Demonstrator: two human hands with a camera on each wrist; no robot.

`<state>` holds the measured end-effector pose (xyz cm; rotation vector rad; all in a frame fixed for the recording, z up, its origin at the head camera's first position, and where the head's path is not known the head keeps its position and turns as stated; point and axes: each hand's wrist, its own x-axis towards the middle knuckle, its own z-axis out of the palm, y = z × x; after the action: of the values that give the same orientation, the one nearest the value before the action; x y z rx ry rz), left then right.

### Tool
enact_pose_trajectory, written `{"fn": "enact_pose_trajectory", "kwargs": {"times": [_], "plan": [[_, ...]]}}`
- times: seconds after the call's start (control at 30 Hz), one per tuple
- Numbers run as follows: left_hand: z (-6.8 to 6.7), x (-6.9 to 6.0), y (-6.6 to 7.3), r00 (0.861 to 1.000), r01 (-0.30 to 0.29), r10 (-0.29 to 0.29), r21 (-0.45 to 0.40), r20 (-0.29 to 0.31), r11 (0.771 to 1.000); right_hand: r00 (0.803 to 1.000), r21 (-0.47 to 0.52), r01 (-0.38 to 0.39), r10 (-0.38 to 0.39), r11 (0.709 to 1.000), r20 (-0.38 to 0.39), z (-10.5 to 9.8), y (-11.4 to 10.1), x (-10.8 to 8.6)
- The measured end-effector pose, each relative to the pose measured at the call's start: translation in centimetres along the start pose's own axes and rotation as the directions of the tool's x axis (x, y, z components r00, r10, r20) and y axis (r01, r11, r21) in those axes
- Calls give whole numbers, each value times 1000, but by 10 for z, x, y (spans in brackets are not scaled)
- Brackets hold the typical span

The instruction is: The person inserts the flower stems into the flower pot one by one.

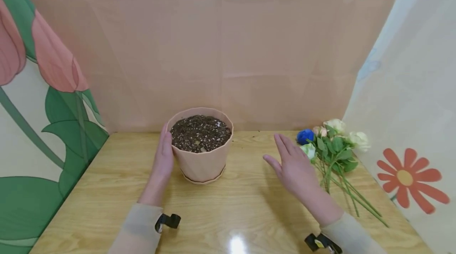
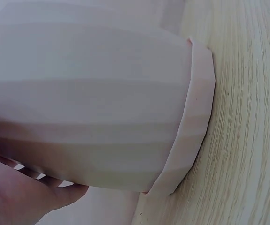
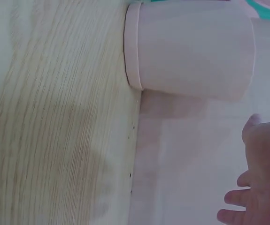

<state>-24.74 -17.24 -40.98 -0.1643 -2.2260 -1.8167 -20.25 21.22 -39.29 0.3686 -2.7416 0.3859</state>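
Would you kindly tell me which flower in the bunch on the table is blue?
It is the leftmost bloom, just beyond the greenish-white bloom; every other visible bloom is pale, white to pinkish.

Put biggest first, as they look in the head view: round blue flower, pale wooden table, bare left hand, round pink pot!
Pale wooden table
Round pink pot
Bare left hand
Round blue flower

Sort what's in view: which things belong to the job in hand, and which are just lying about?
Job:
pot, against the left hand
soil
saucer
probably the flowers, untouched near the right hand

Lying about:
dark specks on the table
printed backdrop
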Motion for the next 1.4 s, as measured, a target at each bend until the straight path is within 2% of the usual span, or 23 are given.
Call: {"fn": "enact_pose_trajectory", "kwargs": {"times": [0.17,0.4,0.67,0.87,1.07,1.23,1.4], "plan": [[2,1,-1,1000,6,-6,11,-6,1000,998,11,-65,65,998,-11,-11,18,-5],[8,3,0,1000,4,-4,26,21,1000,986,11,-168,168,986,1,-19,50,-12],[10,3,-2,999,-25,25,23,23,999,962,36,-265,262,963,75,-17,90,-17],[9,4,-3,1000,-20,20,24,9,1000,946,44,-316,312,948,88,-13,116,-19],[10,1,-2,1000,4,-5,32,9,999,918,43,-384,377,922,120,-10,134,-22],[10,1,-2,1000,-4,4,18,-1,1000,916,75,-397,389,915,98,-6,146,-20],[9,2,-2,1000,14,-14,22,-1,1000,900,123,-432,420,893,116,-5,161,-17]]}}
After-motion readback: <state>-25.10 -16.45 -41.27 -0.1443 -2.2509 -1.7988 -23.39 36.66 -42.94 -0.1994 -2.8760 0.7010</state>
